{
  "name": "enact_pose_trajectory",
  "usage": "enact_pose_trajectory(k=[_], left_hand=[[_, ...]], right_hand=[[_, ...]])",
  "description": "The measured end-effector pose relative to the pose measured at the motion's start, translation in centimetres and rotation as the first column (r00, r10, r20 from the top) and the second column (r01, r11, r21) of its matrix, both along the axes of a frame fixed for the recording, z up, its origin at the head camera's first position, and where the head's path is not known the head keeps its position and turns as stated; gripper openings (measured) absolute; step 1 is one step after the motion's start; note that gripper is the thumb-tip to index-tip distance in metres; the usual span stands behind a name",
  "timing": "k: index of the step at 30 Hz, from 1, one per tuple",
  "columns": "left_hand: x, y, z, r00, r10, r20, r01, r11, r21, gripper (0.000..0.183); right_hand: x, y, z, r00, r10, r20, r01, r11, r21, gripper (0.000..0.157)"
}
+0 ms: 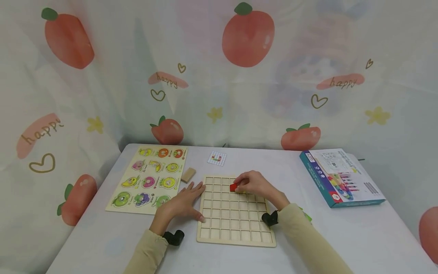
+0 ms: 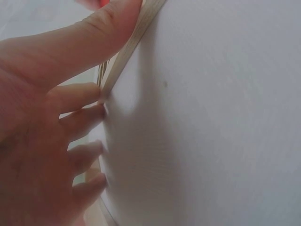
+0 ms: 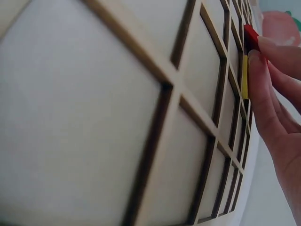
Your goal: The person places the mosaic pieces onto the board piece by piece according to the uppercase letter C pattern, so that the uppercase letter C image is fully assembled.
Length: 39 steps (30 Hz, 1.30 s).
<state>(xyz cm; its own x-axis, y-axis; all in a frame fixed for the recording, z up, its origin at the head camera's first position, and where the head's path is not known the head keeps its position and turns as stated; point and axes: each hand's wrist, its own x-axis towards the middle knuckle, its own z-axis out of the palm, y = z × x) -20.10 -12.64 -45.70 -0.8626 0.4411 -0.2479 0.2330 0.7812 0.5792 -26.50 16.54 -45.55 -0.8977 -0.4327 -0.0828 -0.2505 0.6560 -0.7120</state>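
A wooden grid board [image 1: 225, 234] lies flat on the table. My right hand [image 1: 257, 184] is over its upper part and pinches a small red square piece [image 1: 233, 187] between thumb and fingertips. In the right wrist view, the red piece [image 3: 251, 36] is tilted against the grid, and a yellow piece [image 3: 244, 77] sits in the grid just beside it, below the fingers. My left hand [image 1: 181, 203] rests at the board's left edge with its fingers spread. In the left wrist view, the left thumb [image 2: 108, 30] lies on the board's rim.
A fruit puzzle board [image 1: 155, 174] lies at the left, near a small wooden block [image 1: 188, 175]. Behind the grid is a pattern card [image 1: 217, 158]. A flat box [image 1: 342, 177] stands at the right. Green pieces [image 1: 307, 216] show partly behind my right sleeve.
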Motion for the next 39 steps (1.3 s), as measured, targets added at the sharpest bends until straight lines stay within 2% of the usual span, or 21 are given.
enact_pose_trajectory(k=[7,18,23,30,39], left_hand=[[-0.1,-0.1,0.0,1.0,-0.009,-0.004,0.009,1.0,0.007,0.11],[0.0,0.0,-0.1,1.0,-0.01,-0.008,0.01,1.0,0.012,0.11],[-0.1,-0.1,-0.1,1.0,-0.01,-0.009,0.01,1.0,0.013,0.11],[0.0,0.1,0.0,1.0,-0.003,-0.009,0.003,1.0,0.007,0.111],[0.2,0.1,-0.1,1.0,-0.007,-0.021,0.007,1.0,-0.008,0.11]], right_hand=[[0.0,-0.3,0.1,1.0,0.005,-0.012,-0.005,0.999,0.033,0.026],[0.6,0.8,0.3,1.0,0.0,-0.024,0.0,1.0,-0.005,0.023],[1.4,2.0,0.8,0.999,-0.009,-0.049,0.008,1.0,-0.011,0.02],[2.8,3.8,1.3,0.997,-0.067,-0.029,0.068,0.997,0.036,0.019],[4.8,6.5,1.6,0.996,-0.081,-0.027,0.082,0.995,0.056,0.021]])
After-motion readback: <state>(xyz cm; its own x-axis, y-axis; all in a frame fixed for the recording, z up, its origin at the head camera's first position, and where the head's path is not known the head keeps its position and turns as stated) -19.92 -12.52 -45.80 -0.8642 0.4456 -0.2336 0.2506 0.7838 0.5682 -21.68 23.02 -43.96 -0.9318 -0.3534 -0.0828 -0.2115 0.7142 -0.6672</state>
